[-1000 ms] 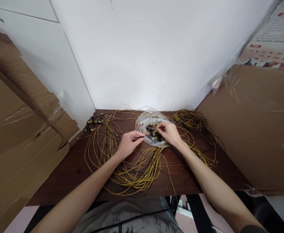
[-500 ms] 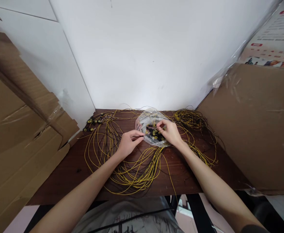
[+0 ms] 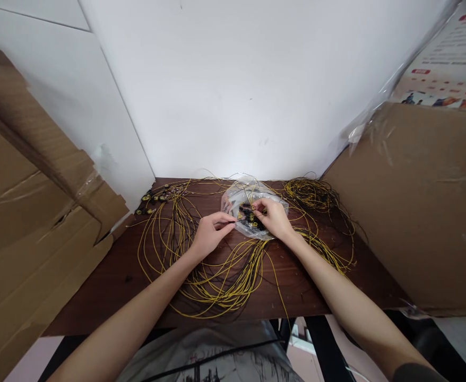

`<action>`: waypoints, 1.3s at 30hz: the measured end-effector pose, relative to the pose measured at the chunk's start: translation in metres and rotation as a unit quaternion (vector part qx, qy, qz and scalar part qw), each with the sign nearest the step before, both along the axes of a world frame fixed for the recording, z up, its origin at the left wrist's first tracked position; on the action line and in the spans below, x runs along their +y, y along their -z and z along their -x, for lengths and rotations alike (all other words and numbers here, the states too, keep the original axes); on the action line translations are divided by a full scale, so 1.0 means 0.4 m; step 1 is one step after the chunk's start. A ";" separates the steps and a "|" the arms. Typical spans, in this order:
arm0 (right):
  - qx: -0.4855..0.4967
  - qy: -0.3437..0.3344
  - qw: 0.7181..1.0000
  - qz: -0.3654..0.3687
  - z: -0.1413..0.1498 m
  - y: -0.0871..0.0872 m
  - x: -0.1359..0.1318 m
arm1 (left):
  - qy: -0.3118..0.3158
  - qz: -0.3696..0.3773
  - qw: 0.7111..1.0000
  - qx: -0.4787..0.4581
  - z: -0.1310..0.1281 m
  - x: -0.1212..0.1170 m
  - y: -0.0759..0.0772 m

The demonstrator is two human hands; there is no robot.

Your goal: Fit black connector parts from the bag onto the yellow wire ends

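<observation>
My left hand (image 3: pixel 214 230) is closed in a pinch on the end of a thin dark wire, at the left rim of a clear plastic bag (image 3: pixel 230 199). Over the bag, my right hand (image 3: pixel 273 217) pinches what looks like another thin wire; its fingertips partly hide it. Small black and yellow parts (image 3: pixel 255 224) lie inside the bag beneath the fingers. A loose bundle of yellow and black wires (image 3: pixel 233 297) curves across the table in front of the bag. Too little detail shows to tell whether the two held wires touch.
More yellow and black wires (image 3: pixel 173 228) fan out on the left, with black and yellow pieces (image 3: pixel 147 197) at their ends. A wire coil (image 3: pixel 310 193) lies at the back right. Cardboard (image 3: pixel 416 212) walls the dark wooden table (image 3: pixel 296 297) on both sides, a white panel behind.
My right hand has shifted slightly left, bringing its fingertips closer to my left hand. The left hand stays nearly in place, still pinching the wire.
</observation>
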State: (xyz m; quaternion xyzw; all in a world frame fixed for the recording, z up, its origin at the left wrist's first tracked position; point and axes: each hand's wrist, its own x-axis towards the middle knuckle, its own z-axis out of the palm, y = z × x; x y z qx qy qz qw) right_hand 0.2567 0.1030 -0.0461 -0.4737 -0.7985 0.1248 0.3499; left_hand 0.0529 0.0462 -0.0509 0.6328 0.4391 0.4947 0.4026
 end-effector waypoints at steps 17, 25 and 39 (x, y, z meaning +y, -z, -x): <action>0.020 -0.012 0.999 -0.029 -0.010 -0.020 -0.005 | -0.006 -0.005 1.000 0.000 0.001 -0.002 -0.007; 0.029 -0.017 0.998 -0.062 -0.002 -0.014 -0.007 | -0.006 -0.009 1.000 0.001 0.000 -0.001 -0.005; 0.072 -0.080 0.994 -0.016 0.011 -0.027 -0.025 | -0.006 -0.009 1.000 0.010 0.001 -0.001 -0.003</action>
